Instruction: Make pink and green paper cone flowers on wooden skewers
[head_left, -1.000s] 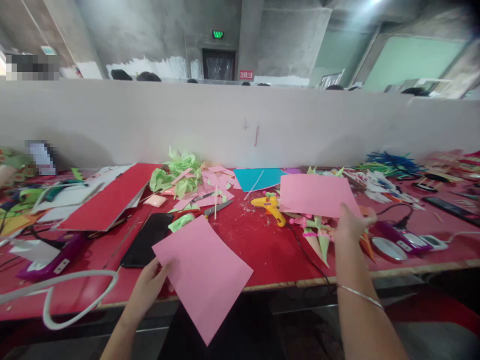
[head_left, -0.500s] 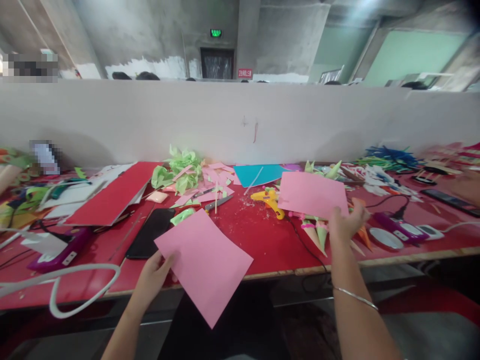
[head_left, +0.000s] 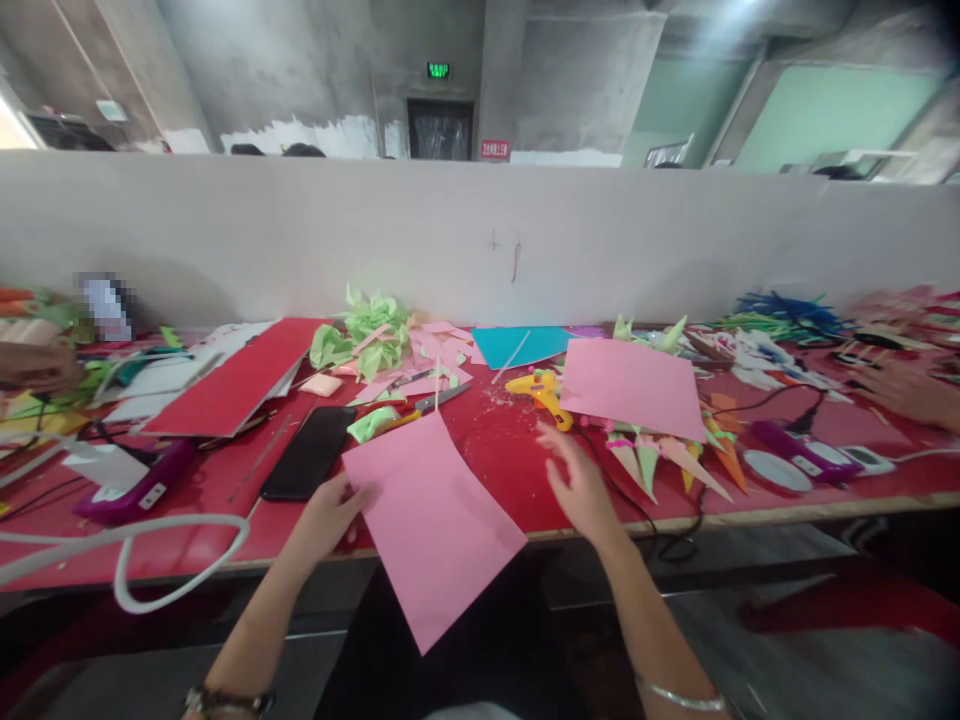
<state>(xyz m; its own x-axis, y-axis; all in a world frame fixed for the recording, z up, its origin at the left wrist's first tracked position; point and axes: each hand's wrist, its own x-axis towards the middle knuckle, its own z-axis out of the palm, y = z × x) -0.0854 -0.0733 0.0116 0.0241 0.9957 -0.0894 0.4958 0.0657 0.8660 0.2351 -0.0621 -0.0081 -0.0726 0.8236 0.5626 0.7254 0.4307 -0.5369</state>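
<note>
My left hand (head_left: 334, 512) pinches the left corner of a pink paper sheet (head_left: 435, 530), which hangs over the table's front edge. My right hand (head_left: 576, 482) is in the air with its fingers apart, holding nothing, to the right of that sheet. Another pink sheet (head_left: 630, 385) lies on top of several paper cones (head_left: 646, 462) at the right. A yellow glue gun (head_left: 541, 392) rests just beyond my right hand, partly against that second sheet. Scissors (head_left: 442, 398) lie behind the held sheet, beside a piece of green paper (head_left: 373, 424).
A black phone (head_left: 310, 455) lies left of my left hand. Red card (head_left: 232, 380), a teal sheet (head_left: 517, 345) and crumpled green paper (head_left: 375, 335) lie toward the white partition (head_left: 337, 230). Purple power strips (head_left: 806, 455) sit at both sides. Another person's hand (head_left: 904, 392) is at far right.
My right hand has let go of the second pink sheet, leaving it on the cones, and moved left toward the held sheet. My left hand keeps its sheet, shifted slightly right.
</note>
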